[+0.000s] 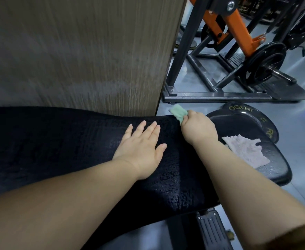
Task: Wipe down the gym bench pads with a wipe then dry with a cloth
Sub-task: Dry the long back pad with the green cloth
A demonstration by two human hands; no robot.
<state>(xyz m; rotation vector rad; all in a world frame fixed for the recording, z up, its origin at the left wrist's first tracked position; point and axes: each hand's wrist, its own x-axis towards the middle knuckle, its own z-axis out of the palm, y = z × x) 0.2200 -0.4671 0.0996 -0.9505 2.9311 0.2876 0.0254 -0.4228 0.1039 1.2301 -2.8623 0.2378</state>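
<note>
Bench pad (pixel 57 141): long, black, textured, seen running across the view from the left edge to right of centre. Its far edge is set close along a wood-grain panel (pixel 75 51); whether the two touch can't be told.

The left hand (pixel 141 150) is laid flat on the pad's top near its right end, palm down, fingers straight and slightly spread, nothing held. The right hand (pixel 197 129) is curled tight round a green wipe (pixel 178 111), w/ the wipe pressed at the pad's far right corner and sticking out past the knuckles over the edge. The hands are kept apart, the right one just beyond and right of the left.

A seat pad (pixel 278 170), black and rounded, is seen just right of the bench pad. A pale pinkish cloth (pixel 245 150) is laid crumpled on its near-left part, partly hidden by the right forearm; the rest of the seat is bare and shiny.

Beyond the seat pad's far edge, a black weight plate (pixel 247 110) w/ gold lettering is seen down near the grey floor (pixel 301 123). Further back an orange & black machine frame (pixel 238 24) is stood, w/ a loaded plate (pixel 263 64) on its peg. Open floor is left btwn the frame base and the bench. Below the pad's near right corner a ribbed black foot plate (pixel 211 230) is visible.
</note>
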